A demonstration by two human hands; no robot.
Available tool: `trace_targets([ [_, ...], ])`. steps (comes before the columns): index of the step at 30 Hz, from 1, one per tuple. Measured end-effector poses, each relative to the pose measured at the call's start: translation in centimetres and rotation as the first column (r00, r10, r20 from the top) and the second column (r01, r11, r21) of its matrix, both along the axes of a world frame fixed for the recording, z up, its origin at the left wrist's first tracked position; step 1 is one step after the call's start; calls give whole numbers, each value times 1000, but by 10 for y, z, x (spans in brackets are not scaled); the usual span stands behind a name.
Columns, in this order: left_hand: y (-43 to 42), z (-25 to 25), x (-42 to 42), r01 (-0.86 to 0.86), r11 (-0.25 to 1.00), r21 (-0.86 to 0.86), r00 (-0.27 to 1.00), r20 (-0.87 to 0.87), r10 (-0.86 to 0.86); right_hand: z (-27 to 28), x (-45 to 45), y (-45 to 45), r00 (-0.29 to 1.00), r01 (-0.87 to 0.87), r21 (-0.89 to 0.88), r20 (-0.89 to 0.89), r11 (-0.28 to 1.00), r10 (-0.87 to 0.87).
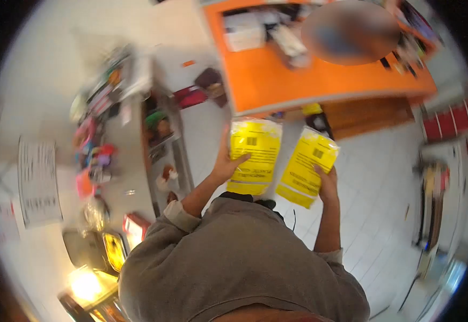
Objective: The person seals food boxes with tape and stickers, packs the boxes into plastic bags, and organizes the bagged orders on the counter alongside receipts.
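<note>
My left hand (pixel 227 162) is closed on a yellow printed packet (pixel 255 142) with a clear top edge and a barcode. A second, similar yellow packet (pixel 305 170) is gripped by my right hand (pixel 328 182) at its right edge, and it tilts to the side. Each thumb lies across the front of its packet. The two packets are held in front of my body, side by side with a narrow gap between them. Print on both is too blurred to read fully.
An orange table (pixel 266 80) with several blurred items stands just ahead. On the left, a grey counter (pixel 132 155) carries toys and other goods above shelves. A bright lamp (pixel 86 283) glows at lower left. Red panels (pixel 453 122) are at right, above pale tiled floor (pixel 373 214).
</note>
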State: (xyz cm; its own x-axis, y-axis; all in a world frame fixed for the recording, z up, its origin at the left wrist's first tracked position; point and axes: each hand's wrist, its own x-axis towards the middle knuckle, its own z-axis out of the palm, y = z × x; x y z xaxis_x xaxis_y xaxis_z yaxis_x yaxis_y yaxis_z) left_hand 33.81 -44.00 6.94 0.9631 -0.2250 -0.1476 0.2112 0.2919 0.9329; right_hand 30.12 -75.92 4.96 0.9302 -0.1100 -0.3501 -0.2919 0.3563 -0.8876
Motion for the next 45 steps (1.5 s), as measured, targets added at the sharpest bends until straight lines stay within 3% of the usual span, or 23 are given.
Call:
trace_targets([
  [2,42,5,-19,-166,985,-40,985,42,168,51,11,60,998,-49,153,47,987,42],
  [3,61,7,-26,-157,988,-8,986,49,157,70,23,85,995,-78,227,73,971,63],
  [5,98,2,-39,-124,991,54,992,33,123,69,56,141,920,-365,72,181,928,348],
  [7,142,13,-54,-221,965,-139,975,-65,214,61,79,212,790,-563,-186,165,805,591],
  [8,161,18,-60,-253,939,-233,966,-115,232,60,84,253,789,-606,-21,113,795,604],
  [9,180,21,-65,-355,931,-82,935,-21,355,57,86,298,784,-619,146,66,772,617],
  [11,233,14,-83,-469,821,-325,881,-117,458,34,79,379,734,-667,227,40,709,678],
  [12,256,8,-88,-518,739,-431,852,-179,492,31,79,413,687,-726,99,65,681,723],
  [13,280,0,-90,-562,805,-193,819,11,574,28,78,447,637,-767,-31,82,640,767],
  [16,346,-2,-98,-705,703,93,709,108,697,33,89,534,451,-875,-127,131,466,883],
  [19,401,-7,-101,-874,470,123,484,150,862,37,113,598,355,-892,-205,237,404,904],
  [22,443,22,-79,-961,253,107,266,122,956,42,191,647,400,-805,-374,231,461,887],
  [24,473,19,-66,-989,110,95,122,138,983,68,270,673,443,-726,-481,219,492,869],
  [26,500,0,-51,-998,13,64,23,158,987,78,366,715,497,-624,-513,323,590,806],
  [28,516,-13,-33,-994,-72,79,-60,140,988,59,477,775,321,-190,-898,324,396,890],
  [31,527,-14,3,-975,-176,132,-161,114,980,73,564,864,-357,173,-932,243,319,902],
  [35,528,-13,61,-936,-317,154,-317,24,948,15,643,961,-396,400,-907,-303,-134,867],
  [38,523,-8,99,-905,-397,153,-401,9,916,-14,644,990,-429,659,-746,-483,-101,764],
  [39,520,-7,110,-910,-391,140,-396,-11,918,2,636,984,-593,478,-877,-362,-48,719],
  [41,518,-3,119,-900,-418,124,-426,-51,903,-12,638,987,-669,363,-931,-235,35,705],
  [43,513,12,131,-864,-489,122,-501,-103,859,-2,631,994,-597,405,-883,-452,-238,663],
  [45,507,20,134,-864,-500,49,-502,-122,856,-7,641,997,-672,293,-951,-275,-94,688],
])
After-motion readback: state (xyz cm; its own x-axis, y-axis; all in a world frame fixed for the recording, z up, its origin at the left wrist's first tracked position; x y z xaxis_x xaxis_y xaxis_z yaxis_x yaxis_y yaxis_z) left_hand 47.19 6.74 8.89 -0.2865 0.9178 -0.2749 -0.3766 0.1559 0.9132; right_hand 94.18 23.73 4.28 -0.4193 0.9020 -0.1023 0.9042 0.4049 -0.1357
